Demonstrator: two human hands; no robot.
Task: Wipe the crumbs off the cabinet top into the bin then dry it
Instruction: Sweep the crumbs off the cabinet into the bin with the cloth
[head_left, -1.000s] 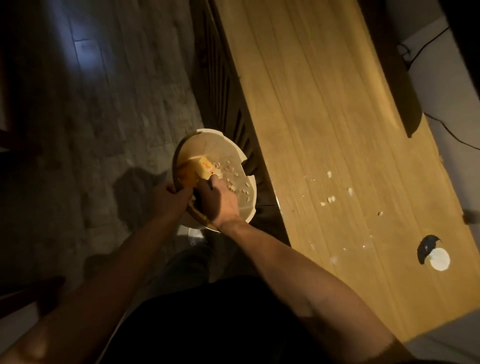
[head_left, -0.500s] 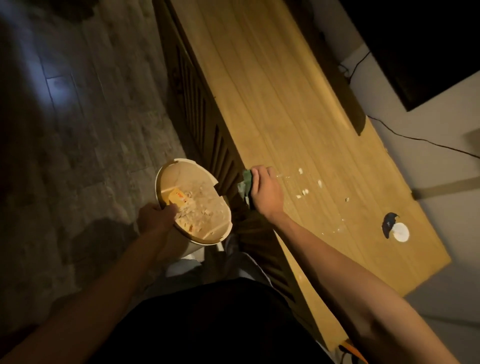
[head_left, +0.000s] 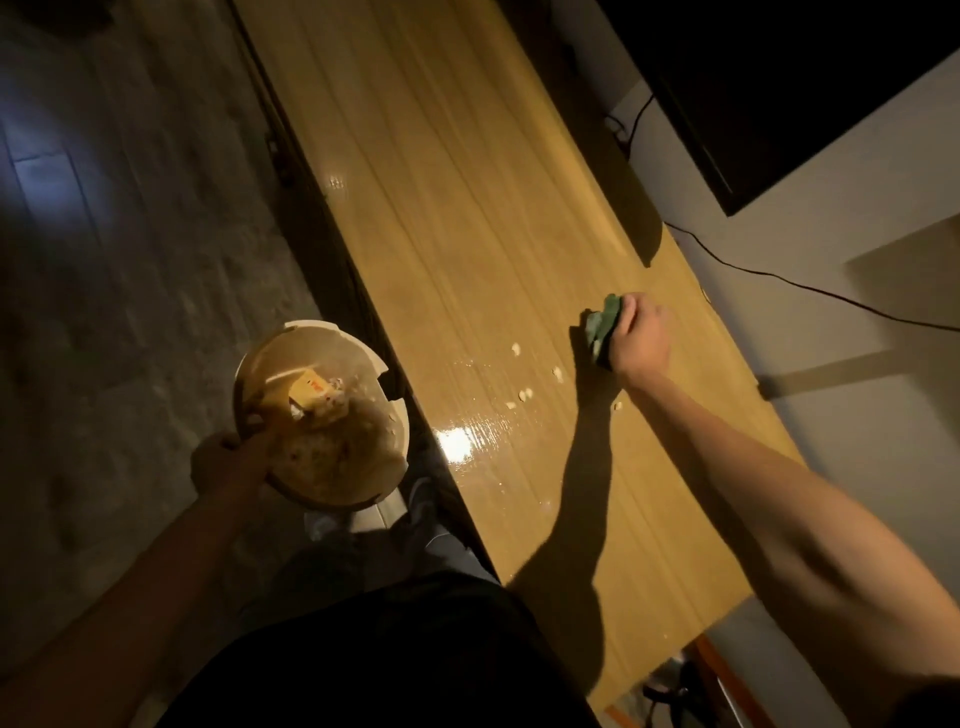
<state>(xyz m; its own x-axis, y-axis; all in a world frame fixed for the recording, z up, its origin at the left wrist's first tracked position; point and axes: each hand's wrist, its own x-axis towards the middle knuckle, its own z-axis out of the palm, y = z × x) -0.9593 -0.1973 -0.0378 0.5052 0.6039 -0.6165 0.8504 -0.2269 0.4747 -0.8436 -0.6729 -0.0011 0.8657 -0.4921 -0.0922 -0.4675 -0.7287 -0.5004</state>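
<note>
Our right hand (head_left: 640, 338) is closed around the green cloth (head_left: 601, 325), pressed on the cabinet top (head_left: 467, 234) near its back edge, crumbs (head_left: 524, 397) lying just in front of it. Half a second ago this hand was at the front edge. Our left hand (head_left: 228, 462) grips the bin (head_left: 317, 410) rim beside the front edge, over dim floor (head_left: 130, 260).

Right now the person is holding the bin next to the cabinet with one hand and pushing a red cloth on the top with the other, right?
Almost. The cloth is green, not red, as the head view shows. The left hand does hold the bin beside the cabinet top, and the right hand presses the cloth there, near the crumbs.
</note>
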